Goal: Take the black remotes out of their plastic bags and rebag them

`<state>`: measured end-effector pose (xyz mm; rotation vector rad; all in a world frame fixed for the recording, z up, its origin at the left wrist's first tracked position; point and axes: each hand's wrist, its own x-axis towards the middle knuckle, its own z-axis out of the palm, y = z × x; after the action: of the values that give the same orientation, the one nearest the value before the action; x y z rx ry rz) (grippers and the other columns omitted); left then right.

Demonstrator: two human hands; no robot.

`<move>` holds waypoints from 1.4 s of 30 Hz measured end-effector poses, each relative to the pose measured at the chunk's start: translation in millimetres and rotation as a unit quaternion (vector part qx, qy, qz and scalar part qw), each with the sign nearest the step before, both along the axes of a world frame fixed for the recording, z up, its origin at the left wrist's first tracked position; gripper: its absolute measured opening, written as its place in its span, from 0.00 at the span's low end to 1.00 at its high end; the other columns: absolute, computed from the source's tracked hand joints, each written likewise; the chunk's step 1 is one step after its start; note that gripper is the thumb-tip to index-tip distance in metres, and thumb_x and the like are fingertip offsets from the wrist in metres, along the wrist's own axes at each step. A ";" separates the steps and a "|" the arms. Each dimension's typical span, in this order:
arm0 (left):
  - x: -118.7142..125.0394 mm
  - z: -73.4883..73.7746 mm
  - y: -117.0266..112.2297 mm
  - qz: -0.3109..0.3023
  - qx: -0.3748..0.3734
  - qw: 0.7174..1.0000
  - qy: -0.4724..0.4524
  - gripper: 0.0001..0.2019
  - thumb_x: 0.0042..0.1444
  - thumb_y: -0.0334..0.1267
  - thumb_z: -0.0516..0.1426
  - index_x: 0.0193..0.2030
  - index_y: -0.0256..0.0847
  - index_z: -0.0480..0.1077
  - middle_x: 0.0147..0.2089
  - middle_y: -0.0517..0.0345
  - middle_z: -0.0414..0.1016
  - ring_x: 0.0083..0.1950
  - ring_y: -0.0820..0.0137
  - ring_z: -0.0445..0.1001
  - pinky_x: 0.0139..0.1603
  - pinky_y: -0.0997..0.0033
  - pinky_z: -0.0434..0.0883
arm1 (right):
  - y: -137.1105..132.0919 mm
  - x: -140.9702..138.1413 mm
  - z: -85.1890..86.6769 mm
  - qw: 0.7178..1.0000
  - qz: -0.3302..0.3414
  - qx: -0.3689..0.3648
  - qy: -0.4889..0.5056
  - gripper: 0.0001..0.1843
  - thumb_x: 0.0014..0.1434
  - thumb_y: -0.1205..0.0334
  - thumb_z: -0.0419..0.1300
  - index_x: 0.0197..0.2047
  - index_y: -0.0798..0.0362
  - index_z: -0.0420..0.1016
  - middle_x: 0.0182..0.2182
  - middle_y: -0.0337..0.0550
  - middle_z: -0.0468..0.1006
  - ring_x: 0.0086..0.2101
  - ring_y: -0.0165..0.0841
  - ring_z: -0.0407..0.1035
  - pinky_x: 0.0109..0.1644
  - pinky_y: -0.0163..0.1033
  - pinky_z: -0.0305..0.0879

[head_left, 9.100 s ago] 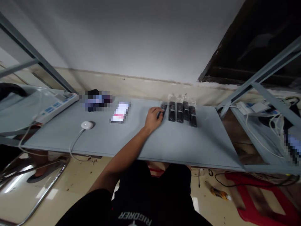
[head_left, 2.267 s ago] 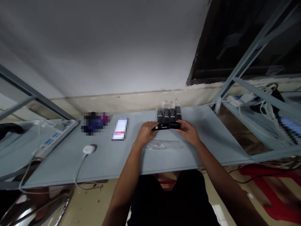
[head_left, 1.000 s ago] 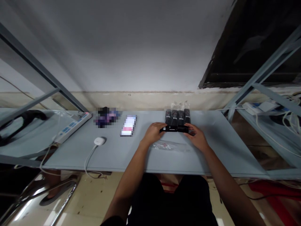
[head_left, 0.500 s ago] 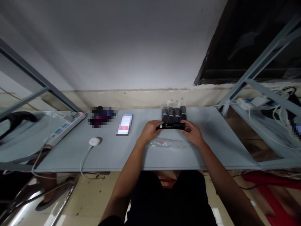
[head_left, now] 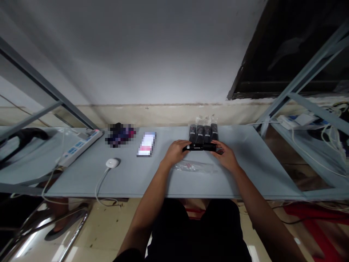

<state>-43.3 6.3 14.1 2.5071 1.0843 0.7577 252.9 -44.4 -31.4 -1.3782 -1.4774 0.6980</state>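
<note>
A slim black cylinder-shaped item [head_left: 202,147] with small white markings lies crosswise between my hands; its exact kind is unclear. My left hand [head_left: 175,153] is closed around its left end. With thumb and fingers, my right hand [head_left: 226,155] grips the right end. Just behind it, several similar black items in clear plastic sleeves [head_left: 200,135] lie side by side, pointing toward the wall. Nearer to me, an empty-looking clear plastic sleeve [head_left: 191,166] with a red mark lies flat between my forearms.
On the grey table [head_left: 131,182] to the left are a phone [head_left: 146,145], a blurred dark bundle [head_left: 120,134], a white round charger [head_left: 112,163] with its cable, and a power strip [head_left: 80,147]. Metal frames rise at both sides. Another person's foot [head_left: 56,233] shows below left.
The view has shifted slightly, so everything sits a little further right. My hands keep their hold on the black item, with no clear movement of their own.
</note>
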 end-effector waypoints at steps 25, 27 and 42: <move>0.1 -3.5 2.9 -0.004 0.001 1.000 -0.006 0.22 0.61 0.32 0.63 0.62 0.44 0.76 0.61 0.53 0.80 0.62 0.58 0.77 0.66 0.53 0.72 | 3.7 3.4 -8.8 1.000 0.004 0.015 -0.005 0.30 0.56 0.52 0.70 0.62 0.45 0.76 0.59 0.48 0.80 0.48 0.42 0.77 0.49 0.46 0.74; 0.2 -3.6 3.1 -0.004 0.004 1.000 -0.006 0.22 0.61 0.32 0.63 0.62 0.44 0.75 0.61 0.53 0.80 0.61 0.58 0.77 0.66 0.53 0.72 | 3.7 3.3 -8.6 1.000 0.004 0.015 -0.002 0.30 0.57 0.51 0.70 0.62 0.46 0.75 0.59 0.48 0.80 0.48 0.42 0.77 0.49 0.47 0.75; 17.7 -4.2 -4.6 -0.058 0.032 0.998 -0.004 0.22 0.63 0.33 0.62 0.64 0.45 0.73 0.63 0.51 0.79 0.63 0.59 0.76 0.64 0.53 0.72 | -2.9 -14.0 8.4 0.984 0.005 -0.119 0.133 0.32 0.54 0.32 0.68 0.47 0.52 0.82 0.26 0.45 0.82 0.25 0.41 0.79 0.29 0.44 0.77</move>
<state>-25.7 1.7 9.9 2.5923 0.9178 0.7801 239.0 -47.3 -23.1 -1.3925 -1.2188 1.0488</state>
